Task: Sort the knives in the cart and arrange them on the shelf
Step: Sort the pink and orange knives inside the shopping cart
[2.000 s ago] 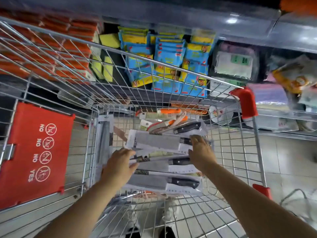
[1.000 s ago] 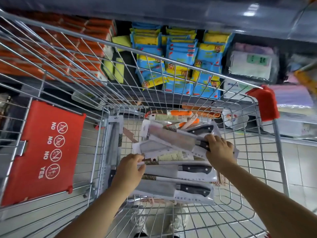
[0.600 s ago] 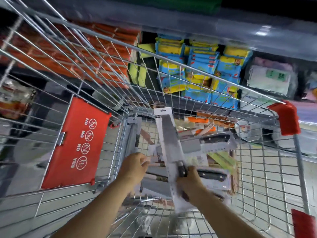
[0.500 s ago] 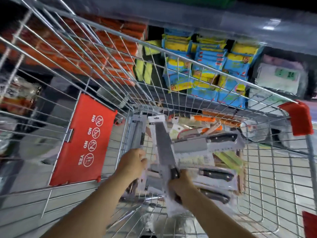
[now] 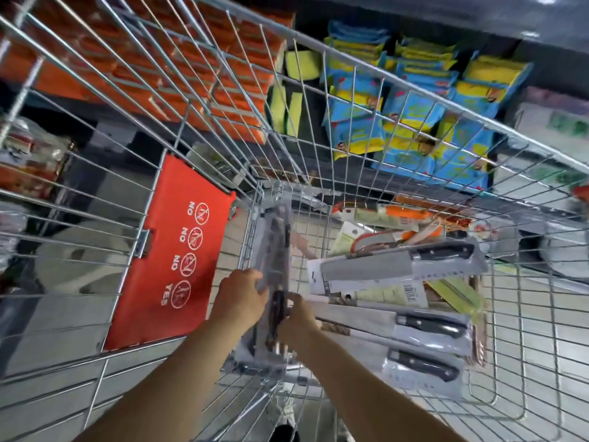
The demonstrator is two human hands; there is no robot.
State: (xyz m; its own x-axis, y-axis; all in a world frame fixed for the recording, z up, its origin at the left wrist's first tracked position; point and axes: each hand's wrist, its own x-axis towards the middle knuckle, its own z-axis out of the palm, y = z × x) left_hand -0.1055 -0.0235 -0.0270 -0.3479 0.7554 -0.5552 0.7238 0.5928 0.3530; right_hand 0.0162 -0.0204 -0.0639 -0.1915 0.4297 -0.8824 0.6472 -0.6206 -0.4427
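Inside the wire cart (image 5: 318,49) lie several packaged knives with black handles on grey cards. A cleaver pack (image 5: 395,266) lies on top, and two more knife packs (image 5: 424,327) are stacked below it. Orange-handled knives (image 5: 398,215) lie at the far end. Against the cart's left wall stands a stack of packaged knives (image 5: 274,250), held on edge. My left hand (image 5: 242,298) grips the stack's left side. My right hand (image 5: 296,317) grips its right side near a black handle.
The red child-seat flap (image 5: 172,250) hangs on the cart's left. Behind the cart, shelves hold orange boxes (image 5: 127,68), yellow-green sponges (image 5: 287,103) and blue-and-yellow packets (image 5: 408,113). Tiled floor shows through the cart's bottom.
My right hand lifted a knife pack off the pile, turned it upright and carried it left against the stack at the cart's wall. My left hand stayed on that stack. The view shifted left.
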